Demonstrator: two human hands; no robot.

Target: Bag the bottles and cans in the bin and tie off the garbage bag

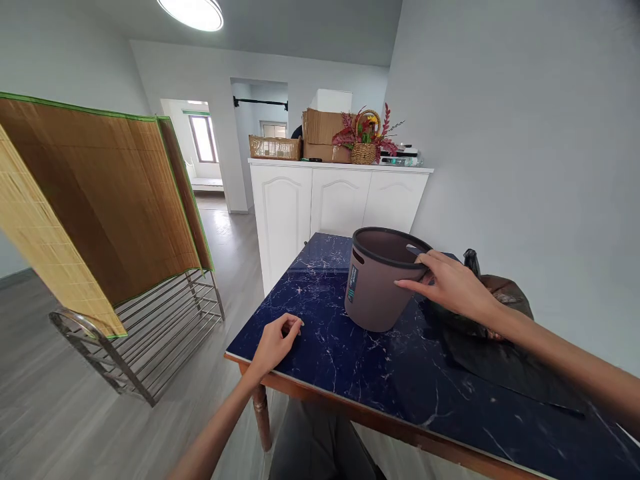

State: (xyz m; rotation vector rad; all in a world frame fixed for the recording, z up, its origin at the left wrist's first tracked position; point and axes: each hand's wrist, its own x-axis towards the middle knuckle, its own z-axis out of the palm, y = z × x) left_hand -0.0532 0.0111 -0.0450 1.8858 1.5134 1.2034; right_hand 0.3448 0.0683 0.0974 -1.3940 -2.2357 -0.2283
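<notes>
A brownish-purple trash can [377, 293] with a black rim stands on the dark blue marbled table [325, 363]. It has an oval handle slot and a dark label on its left side. My right hand [445, 283] grips the can's right side near the rim, with the thumb along the outer wall and some fingers over the edge. Near the table's front left corner rests my left hand [279, 341], its fingers curled together; whatever may be inside them is hidden. A black plastic bag [500, 333] lies on the table behind and beneath my right forearm.
Beyond the table stands a white cabinet [340, 193] bearing cardboard boxes [327, 137] and a flower basket [364, 153]. On the left, a bamboo mat [125, 200] hangs over a metal rack [165, 340]. A grey wall [525, 147] borders the table's right side.
</notes>
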